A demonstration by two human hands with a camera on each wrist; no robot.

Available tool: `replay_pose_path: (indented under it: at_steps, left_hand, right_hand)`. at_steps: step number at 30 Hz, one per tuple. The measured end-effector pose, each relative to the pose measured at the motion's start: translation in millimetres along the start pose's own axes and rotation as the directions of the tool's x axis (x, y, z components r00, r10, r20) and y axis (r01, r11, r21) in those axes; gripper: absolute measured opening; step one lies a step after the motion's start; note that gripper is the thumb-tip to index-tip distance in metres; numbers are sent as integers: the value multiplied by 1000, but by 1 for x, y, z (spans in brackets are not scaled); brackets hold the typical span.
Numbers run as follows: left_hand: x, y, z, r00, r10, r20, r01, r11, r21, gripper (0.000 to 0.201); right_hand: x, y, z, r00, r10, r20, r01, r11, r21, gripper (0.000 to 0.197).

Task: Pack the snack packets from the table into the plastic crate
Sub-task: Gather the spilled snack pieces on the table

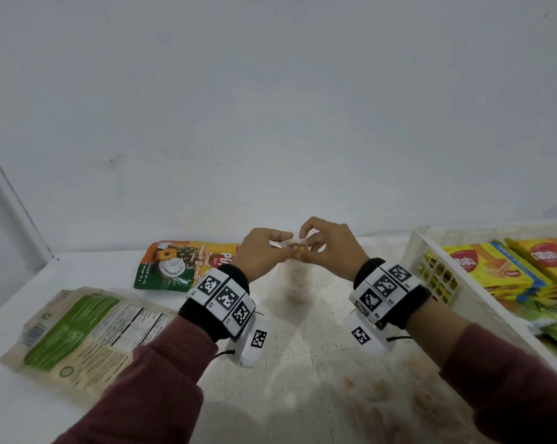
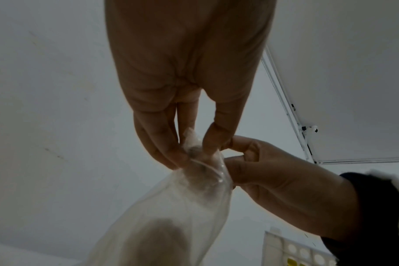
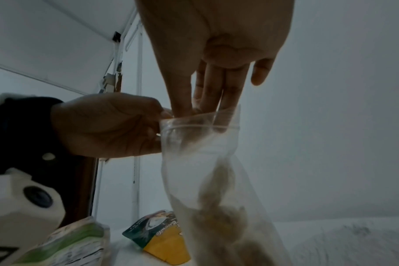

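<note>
Both hands hold up a clear plastic zip bag of brownish snacks above the table's middle. My left hand pinches the bag's top edge from the left, and my right hand pinches it from the right. The left wrist view shows the bag hanging below my left fingertips. In the right wrist view the bag hangs open-topped under my right fingers. The white plastic crate stands at the right with yellow wafer packets inside.
A yellow and green biscuit pouch lies on the white table behind my left hand. A large green and beige packet lies at the front left. A white wall runs close behind the table.
</note>
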State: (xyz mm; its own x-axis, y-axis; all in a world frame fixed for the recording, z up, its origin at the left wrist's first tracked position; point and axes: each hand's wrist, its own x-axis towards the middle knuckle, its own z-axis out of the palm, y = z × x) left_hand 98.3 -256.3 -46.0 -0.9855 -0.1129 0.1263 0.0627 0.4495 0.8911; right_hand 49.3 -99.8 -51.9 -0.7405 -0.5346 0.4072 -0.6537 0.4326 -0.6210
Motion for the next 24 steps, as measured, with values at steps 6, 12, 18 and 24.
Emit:
replay_pose_path:
  at_steps: [6,12,18,24]
  left_hand:
    - [2,-2,0,999,1,-42,-1,1000,2,32]
    - [-3,3,3,995,79,67,-69,988,-141,47]
    - [-4,-22,4,935,-42,351,74,994,-77,63]
    - [-2,-26,6,969,4,245,11,998,-58,18]
  right_hand:
    - [-3,-6,-9,975,32,221,51,931,-360,36]
    - [-2,0,-6,983,-19,180,108,858,-502,28]
    - [4,4,-19,997,19,75,-15,998,-59,18]
    - [7,0,-31,989,59,137,-68,996,64,10]
